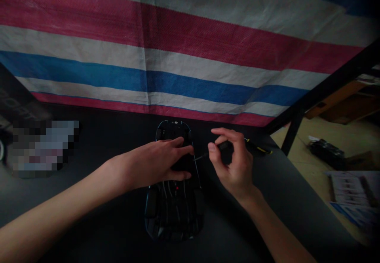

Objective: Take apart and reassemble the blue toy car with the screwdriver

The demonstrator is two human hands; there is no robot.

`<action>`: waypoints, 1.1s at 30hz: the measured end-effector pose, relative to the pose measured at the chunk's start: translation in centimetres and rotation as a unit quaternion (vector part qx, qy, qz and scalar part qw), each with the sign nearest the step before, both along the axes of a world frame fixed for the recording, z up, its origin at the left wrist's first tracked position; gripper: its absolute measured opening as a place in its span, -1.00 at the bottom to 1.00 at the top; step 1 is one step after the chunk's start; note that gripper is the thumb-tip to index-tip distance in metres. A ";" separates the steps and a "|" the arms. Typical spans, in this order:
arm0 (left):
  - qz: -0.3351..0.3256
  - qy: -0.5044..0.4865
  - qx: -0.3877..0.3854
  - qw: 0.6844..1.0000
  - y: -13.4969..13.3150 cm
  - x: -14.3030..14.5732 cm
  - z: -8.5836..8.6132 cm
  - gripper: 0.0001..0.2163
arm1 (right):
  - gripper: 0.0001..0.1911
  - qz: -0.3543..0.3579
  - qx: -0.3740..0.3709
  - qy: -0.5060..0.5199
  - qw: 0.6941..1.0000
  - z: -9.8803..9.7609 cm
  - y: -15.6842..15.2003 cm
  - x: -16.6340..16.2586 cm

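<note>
A dark toy car (pixel 175 211) lies upside down on the black table, its wheels and ribbed underside facing up. Across its middle rests my left hand (pixel 157 160), fingers spread and thumb apart, hiding that part of the underside. To the right of the car, my right hand (pixel 234 164) is closed around the dark handle of a screwdriver (pixel 224 146). The thin shaft points left towards the car's side, close to my left fingertips. Whether the tip touches the car cannot be made out in the dim light.
Behind my right hand lies a black and yellow tool (pixel 261 148). A dark printed box (pixel 20 108) and a blurred-out flat item (pixel 44 148) are at the left. A striped sheet (pixel 178 57) hangs behind the table (pixel 109 223). Boxes (pixel 350 101) stand on the floor at right.
</note>
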State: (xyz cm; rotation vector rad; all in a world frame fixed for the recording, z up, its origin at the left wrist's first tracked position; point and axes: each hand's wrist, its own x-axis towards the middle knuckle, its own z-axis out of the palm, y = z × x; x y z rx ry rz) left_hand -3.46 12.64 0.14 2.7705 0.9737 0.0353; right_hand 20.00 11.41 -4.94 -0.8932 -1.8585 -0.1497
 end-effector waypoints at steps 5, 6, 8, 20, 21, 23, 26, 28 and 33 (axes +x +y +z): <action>-0.006 0.002 -0.024 1.000 0.3 0.1 0.1 -0.48 | -0.55 0.043 -0.001 -0.011 0.999 -0.2 0.1 -0.1; -0.006 -0.001 -0.024 1.000 0.3 0.1 0.1 -0.48 | -0.53 0.047 -0.010 -0.012 0.999 -0.2 0.1 0.0; -0.005 -0.009 -0.026 1.000 0.3 0.1 0.0 -0.49 | -0.50 0.051 -0.034 -0.008 0.998 -0.3 0.0 0.1; -0.006 -0.018 -0.035 0.999 0.4 -0.1 -0.2 -0.49 | -0.66 -0.007 -0.031 -0.019 0.999 0.6 0.2 0.4; -0.007 -0.018 -0.034 0.999 0.4 -0.1 -0.2 -0.49 | -0.67 0.006 -0.029 -0.018 0.999 0.5 0.2 0.5; -0.007 -0.017 -0.030 0.999 0.4 -0.1 -0.1 -0.50 | -0.68 0.021 -0.040 -0.018 0.999 0.4 0.4 0.8; -0.006 -0.016 -0.026 1.000 0.4 0.0 0.0 -0.50 | -0.76 0.009 -0.050 -0.012 0.999 0.3 0.4 1.2; -0.007 -0.014 -0.025 1.000 0.3 0.0 0.1 -0.50 | -0.84 -0.009 -0.044 -0.006 0.999 0.4 0.4 1.2; 0.001 -0.005 -0.025 1.000 0.1 0.2 0.4 -0.49 | -0.73 0.023 -0.036 -0.027 0.999 0.8 0.4 0.8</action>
